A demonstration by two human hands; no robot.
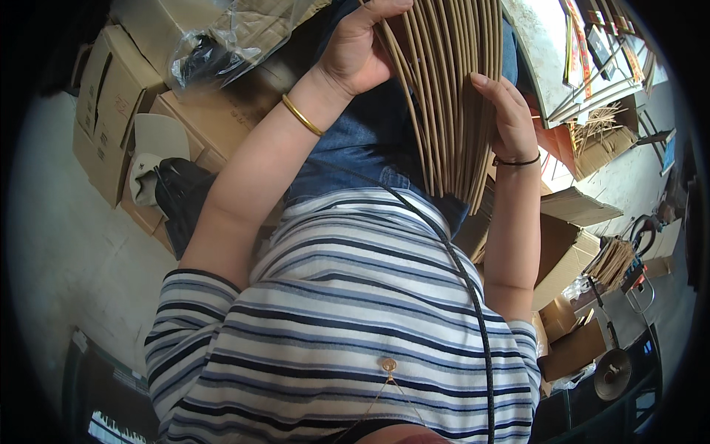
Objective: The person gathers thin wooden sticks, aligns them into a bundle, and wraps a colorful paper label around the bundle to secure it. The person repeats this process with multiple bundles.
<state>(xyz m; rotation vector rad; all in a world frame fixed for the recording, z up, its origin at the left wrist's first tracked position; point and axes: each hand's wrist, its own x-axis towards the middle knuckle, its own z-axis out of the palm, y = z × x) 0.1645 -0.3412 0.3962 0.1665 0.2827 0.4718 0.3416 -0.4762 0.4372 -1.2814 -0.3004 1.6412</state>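
A fanned bundle of long, thin brown sticks (pixel 444 100) lies between my two hands, above my lap in blue jeans (pixel 355 150). On the bundle's left side is my left hand (pixel 366 47), its thumb near the top edge of the picture and its fingers partly hidden behind the sticks. My right hand (pixel 507 114) grips the right side, with the thumb across the front and the other fingers mostly out of sight. The sticks spread apart on the left and lie close together on the right. Their upper ends are cut off by the picture's edge.
Cardboard boxes (pixel 105 116), a clear plastic bag (pixel 233 44) and a light cap (pixel 158 139) are at the left. A box with loose sticks (pixel 604 139) stands at the upper right, beside a light tabletop (pixel 538 33). Open cartons (pixel 571 250) and a round fan (pixel 613 374) are lower right.
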